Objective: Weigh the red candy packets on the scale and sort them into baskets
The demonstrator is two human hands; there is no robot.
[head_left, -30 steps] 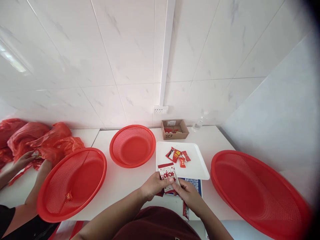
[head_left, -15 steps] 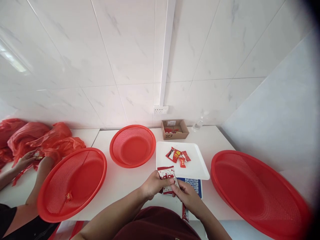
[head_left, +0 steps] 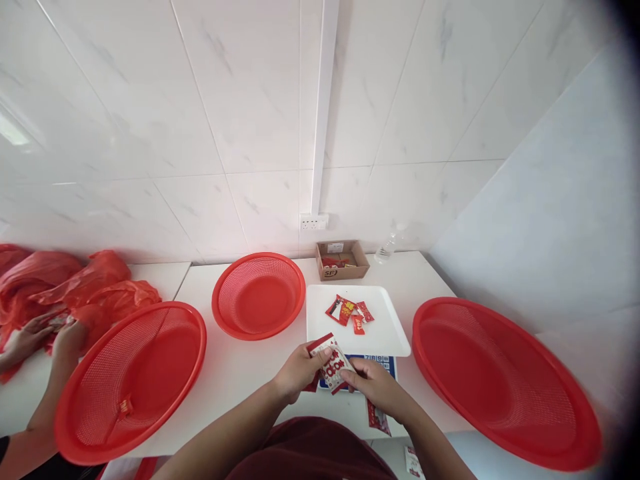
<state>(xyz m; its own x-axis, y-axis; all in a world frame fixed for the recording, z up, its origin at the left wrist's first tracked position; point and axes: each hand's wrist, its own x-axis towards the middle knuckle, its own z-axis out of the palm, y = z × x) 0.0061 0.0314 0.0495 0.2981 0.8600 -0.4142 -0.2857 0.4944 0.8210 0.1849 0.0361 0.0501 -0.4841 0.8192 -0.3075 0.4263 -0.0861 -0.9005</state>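
My left hand (head_left: 299, 370) is closed on a red-and-white snack packet (head_left: 331, 363), thumb across its printed front. The red edge of what looks like another packet shows beneath those fingers. My right hand (head_left: 376, 387) pinches the same packet at its lower right corner. Below the right palm a red packet (head_left: 379, 420) sticks out, its upper part hidden by the hand. Just beyond my hands, a white tray (head_left: 387, 333) on a scale with a blue keypad (head_left: 385, 363) carries a larger red packet (head_left: 340, 310) and two small red ones (head_left: 359, 325).
Red plastic baskets stand at left (head_left: 175, 353), back (head_left: 260, 300) and right (head_left: 480, 373); the left one contains a small red packet (head_left: 126, 405). A cardboard box (head_left: 345, 272) and clear bottle (head_left: 386, 250) are by the wall. Another person's hands (head_left: 30, 337) work among red bags (head_left: 100, 287).
The packet between my hands has tilted, its top leaning left. More of the red packet under my right hand shows. The view has shifted slightly.
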